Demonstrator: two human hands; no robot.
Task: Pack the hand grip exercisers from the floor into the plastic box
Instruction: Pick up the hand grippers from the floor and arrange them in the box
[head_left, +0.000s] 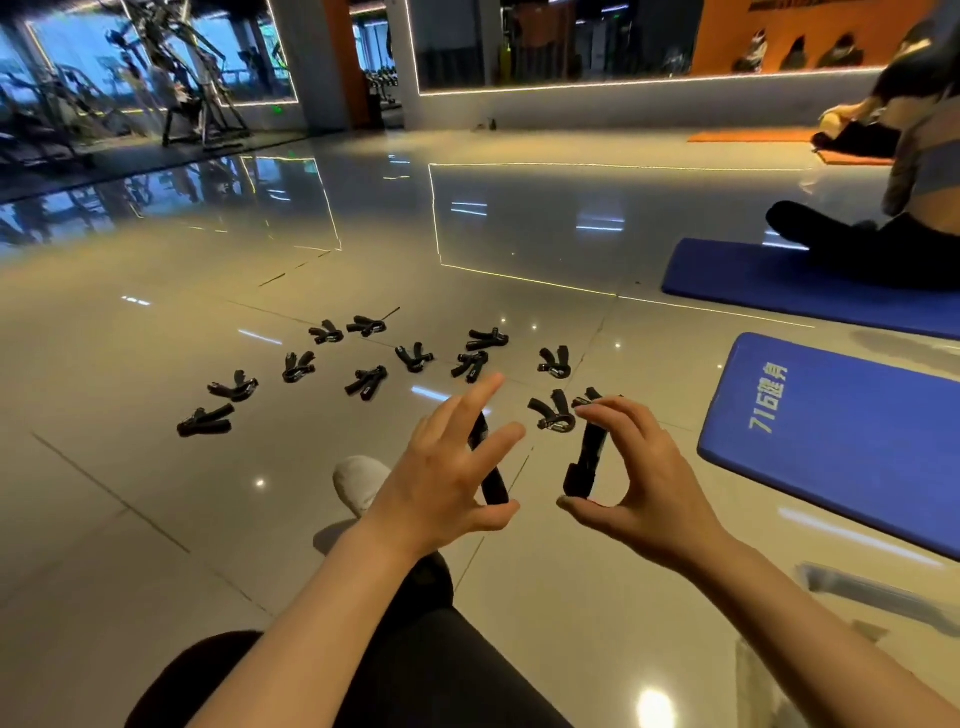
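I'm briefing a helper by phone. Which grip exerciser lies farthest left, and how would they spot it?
Start at the scatter of black hand grip exercisers on the glossy tiled floor. Follow it down-left to the leftmost exerciser. It lies alone at the end, beyond every other one.

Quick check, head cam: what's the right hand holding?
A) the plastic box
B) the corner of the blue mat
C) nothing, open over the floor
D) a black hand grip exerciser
D: the right hand curls its thumb and fingers round a black hand grip exerciser, lifted above the tiled floor, apart from the blue mat.
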